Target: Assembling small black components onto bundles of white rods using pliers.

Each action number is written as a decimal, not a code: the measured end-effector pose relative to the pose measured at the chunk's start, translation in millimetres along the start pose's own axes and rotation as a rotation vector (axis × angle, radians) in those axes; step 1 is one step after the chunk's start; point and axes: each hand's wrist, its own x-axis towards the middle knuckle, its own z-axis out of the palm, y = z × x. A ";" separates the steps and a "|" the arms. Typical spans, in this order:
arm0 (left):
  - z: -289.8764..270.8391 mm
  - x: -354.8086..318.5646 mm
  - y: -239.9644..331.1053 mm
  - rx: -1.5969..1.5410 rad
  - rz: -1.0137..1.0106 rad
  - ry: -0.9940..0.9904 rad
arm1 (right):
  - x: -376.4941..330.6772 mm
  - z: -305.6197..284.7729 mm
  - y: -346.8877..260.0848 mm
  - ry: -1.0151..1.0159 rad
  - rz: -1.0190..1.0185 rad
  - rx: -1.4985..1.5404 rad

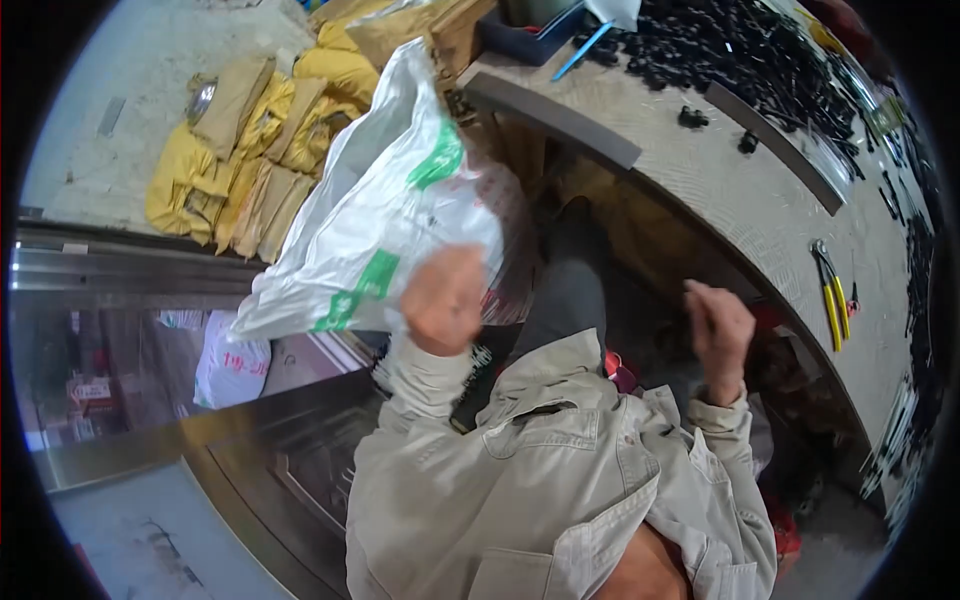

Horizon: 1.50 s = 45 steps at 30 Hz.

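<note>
A white woven plastic sack (400, 220) with green printed patches stands in front of me, left of the middle. My left hand (445, 298) is at the sack's near right side, overlapping it in view. Motion smears its fingers, so whether it grips the sack is unclear. My right hand (720, 335) is raised in front of the worktable's near edge, its fingers loosely bent and slightly apart. Nothing shows in it. Pliers with yellow handles (833, 298) lie on the worktable (720, 185) beyond that hand.
Small black parts (730, 60) are heaped on the worktable. Grey strips (550, 118) lie along its edges. A dark blue tray (530, 35) sits at the far left corner. Yellow and brown packages (240, 160) are piled behind the sack. Another white sack (230, 365) is at left.
</note>
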 end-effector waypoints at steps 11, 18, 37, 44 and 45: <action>-42.1 -12.9 -36.5 0.057 -0.251 -0.354 | 29.1 45.4 -43.6 -0.336 -0.196 0.318; -10.9 -55.2 7.8 -0.061 -0.198 -0.646 | 119.5 122.2 -111.5 -0.585 -0.562 0.529; 38.6 -40.1 -316.9 0.335 -0.929 -1.284 | 85.8 314.6 -60.7 -1.168 -0.051 0.254; 11.2 -57.0 -311.1 0.215 -1.121 -1.180 | 70.0 329.0 -90.5 -0.950 0.655 0.718; 19.7 -51.4 -305.5 0.215 -1.174 -1.147 | 62.1 334.8 -87.7 -0.948 0.658 0.717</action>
